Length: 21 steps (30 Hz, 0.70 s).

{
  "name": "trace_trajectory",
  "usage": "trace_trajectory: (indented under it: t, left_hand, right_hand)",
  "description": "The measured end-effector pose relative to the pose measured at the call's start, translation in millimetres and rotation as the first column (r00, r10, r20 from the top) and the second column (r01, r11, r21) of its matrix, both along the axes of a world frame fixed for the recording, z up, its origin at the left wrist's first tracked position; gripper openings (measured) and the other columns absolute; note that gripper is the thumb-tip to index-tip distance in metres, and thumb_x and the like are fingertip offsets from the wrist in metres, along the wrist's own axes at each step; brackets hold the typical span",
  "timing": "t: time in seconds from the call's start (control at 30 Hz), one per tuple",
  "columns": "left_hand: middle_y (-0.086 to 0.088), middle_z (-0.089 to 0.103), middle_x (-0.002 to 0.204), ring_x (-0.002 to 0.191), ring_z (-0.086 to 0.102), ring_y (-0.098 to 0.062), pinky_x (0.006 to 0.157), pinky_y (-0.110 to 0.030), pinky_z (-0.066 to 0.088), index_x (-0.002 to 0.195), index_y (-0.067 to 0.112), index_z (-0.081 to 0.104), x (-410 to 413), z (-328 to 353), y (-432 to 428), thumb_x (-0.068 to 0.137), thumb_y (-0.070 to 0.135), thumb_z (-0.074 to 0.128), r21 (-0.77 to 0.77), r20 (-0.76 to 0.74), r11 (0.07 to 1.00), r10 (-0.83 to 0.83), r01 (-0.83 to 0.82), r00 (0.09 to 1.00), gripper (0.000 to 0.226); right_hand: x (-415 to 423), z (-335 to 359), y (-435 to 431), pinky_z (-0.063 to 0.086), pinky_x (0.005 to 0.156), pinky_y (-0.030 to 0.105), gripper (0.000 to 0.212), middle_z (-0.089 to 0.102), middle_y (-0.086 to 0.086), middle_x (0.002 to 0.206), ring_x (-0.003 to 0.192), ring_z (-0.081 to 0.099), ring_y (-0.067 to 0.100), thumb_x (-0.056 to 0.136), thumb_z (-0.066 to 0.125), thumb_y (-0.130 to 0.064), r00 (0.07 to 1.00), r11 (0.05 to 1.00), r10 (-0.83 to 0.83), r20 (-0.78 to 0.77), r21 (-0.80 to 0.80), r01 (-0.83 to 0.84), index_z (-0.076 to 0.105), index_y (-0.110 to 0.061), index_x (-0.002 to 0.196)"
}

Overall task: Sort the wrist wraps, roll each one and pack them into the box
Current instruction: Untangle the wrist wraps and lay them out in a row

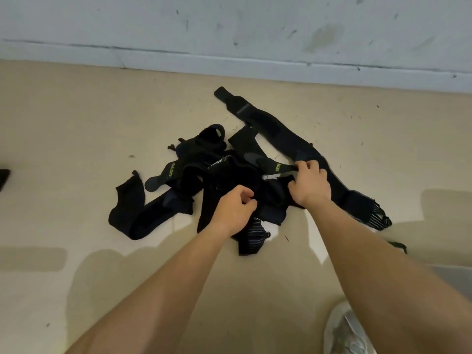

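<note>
a pile of wrist wraps (pixel 224 180), all black, lies tangled on the beige floor (pixel 76 111), a little out from the edge where it meets the grey wall (pixel 229 29). one long wrap (pixel 281 134) is stretched out beside the pile: its long axis runs diagonally, the rounded tab end pointing toward the wall edge and the striped end (pixel 380 218) pointing toward the near right. a second band (pixel 143 215) curls in a loop off the pile's left side.

two straps carry green lettering that seems to begin "xue"; the rest is too small to read. one is the left label (pixel 170 171), the other sits on the labelled strap (pixel 278 166), which lies roughly crosswise.

the right hand (pixel 310 185) pinches the end of that labelled strap between its fingertips. the left hand (pixel 235 210) rests on the near side of the pile, fingers curled around a fold of black fabric.

a pale shoe (pixel 344 330) shows at the near right edge, and a dark object (pixel 3 177) at the left edge.
</note>
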State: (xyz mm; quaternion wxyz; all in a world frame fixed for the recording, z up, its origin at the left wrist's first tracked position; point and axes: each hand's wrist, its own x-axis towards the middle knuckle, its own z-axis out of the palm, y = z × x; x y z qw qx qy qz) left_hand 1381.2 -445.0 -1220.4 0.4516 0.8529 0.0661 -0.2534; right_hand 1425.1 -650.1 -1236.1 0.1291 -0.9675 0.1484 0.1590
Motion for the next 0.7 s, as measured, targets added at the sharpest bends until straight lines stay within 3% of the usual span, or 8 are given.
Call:
trace_trajectory:
  t: [0.07,0.17,0.3,0.4,0.47,0.57,0.63,0.7]
  left_hand:
    - [0.01,0.066,0.114,0.105,0.06,-0.005,0.089,-0.016,0.044,0.129,0.02,0.066,1.5,-10.3,-7.7,0.102,0.021,0.063,-0.088,0.006,0.995,0.044,-0.043,0.999,0.027]
    - [0.01,0.067,0.123,0.106,0.061,-0.003,0.087,-0.009,0.045,0.141,0.023,0.061,1.7,-22.2,-17.0,0.103,0.02,0.059,-0.147,-0.01,0.989,-0.031,0.029,0.999,0.038]
    - [0.01,0.055,0.146,0.131,0.055,-0.011,0.115,-0.031,0.041,0.154,0.02,0.046,0.7,-31.5,-21.0,0.101,0.03,0.062,-0.187,-0.12,0.982,-0.017,-0.005,0.993,0.057]
    - [0.008,0.058,0.141,0.13,0.054,-0.016,0.115,-0.038,0.041,0.15,0.018,0.048,-0.1,-23.1,-25.4,0.102,0.041,0.059,-0.189,-0.238,0.97,0.106,-0.153,0.965,0.055]
    - [0.001,0.061,0.137,0.125,0.057,-0.023,0.11,-0.044,0.045,0.148,0.019,0.051,-0.5,-10.3,-29.2,0.103,0.05,0.051,-0.182,-0.326,0.957,0.158,-0.225,0.932,0.054]
    - [-0.004,0.071,0.117,0.105,0.066,-0.023,0.09,-0.039,0.052,0.123,0.018,0.065,-1.0,10.4,-29.1,0.107,0.052,0.042,-0.287,-0.403,0.863,0.284,-0.415,0.87,0.044]
    - [-0.005,0.075,0.106,0.099,0.07,-0.02,0.08,-0.033,0.053,0.11,0.017,0.07,-2.3,18.8,-25.1,0.105,0.054,0.048,-0.362,-0.456,0.766,0.352,-0.531,0.818,0.044]
    - [-0.007,0.077,0.107,0.099,0.073,-0.021,0.076,-0.031,0.055,0.115,0.013,0.072,-7.5,25.8,-22.0,0.1,0.051,0.061,-0.378,-0.429,0.77,0.346,-0.513,0.835,0.043]
  right_hand:
    - [6.1,-11.3,-3.2,0.05,0.088,0.047,0.046,0.044,0.012,0.142,0.121,0.05,0.038,0.099,0.057,-0.028,1.0,0.999,-0.024,0.011,0.032,0.023,0.046,-0.019,0.143]
    - [3.6,-18.1,-3.0,0.051,0.078,0.041,0.027,0.058,0.006,0.121,0.102,0.062,0.033,0.1,0.057,-0.032,0.979,0.988,-0.131,0.157,0.101,0.116,0.061,-0.022,0.124]
    - [-19.6,-7.4,7.8,0.052,0.073,0.038,0.015,0.064,-0.001,0.096,0.086,0.062,0.022,0.095,0.064,-0.035,0.904,0.943,-0.287,0.317,0.259,0.208,0.064,-0.022,0.101]
    - [-42.6,9.8,20.8,0.044,0.066,0.032,0.012,0.063,-0.003,0.09,0.079,0.06,0.019,0.095,0.065,-0.033,0.851,0.926,-0.342,0.398,0.296,0.234,0.063,-0.021,0.095]
    - [-57.1,22.5,31.1,0.042,0.064,0.03,0.011,0.061,-0.005,0.089,0.076,0.059,0.017,0.094,0.066,-0.032,0.836,0.926,-0.337,0.432,0.31,0.213,0.064,-0.021,0.094]
    - [-80.7,36.2,46.8,0.043,0.062,0.03,0.009,0.057,-0.008,0.092,0.076,0.055,0.015,0.093,0.068,-0.031,0.841,0.951,-0.25,0.48,0.283,0.121,0.066,-0.023,0.096]
    - [-97.2,40.3,54.3,0.044,0.058,0.03,0.007,0.054,-0.008,0.09,0.078,0.053,0.015,0.092,0.068,-0.029,0.846,0.972,-0.156,0.51,0.233,0.039,0.068,-0.023,0.094]
    - [-111.6,41.1,59.5,0.041,0.056,0.028,0.005,0.054,-0.007,0.09,0.08,0.052,0.014,0.091,0.07,-0.027,0.854,0.975,-0.07,0.515,0.216,-0.051,0.069,-0.022,0.091]
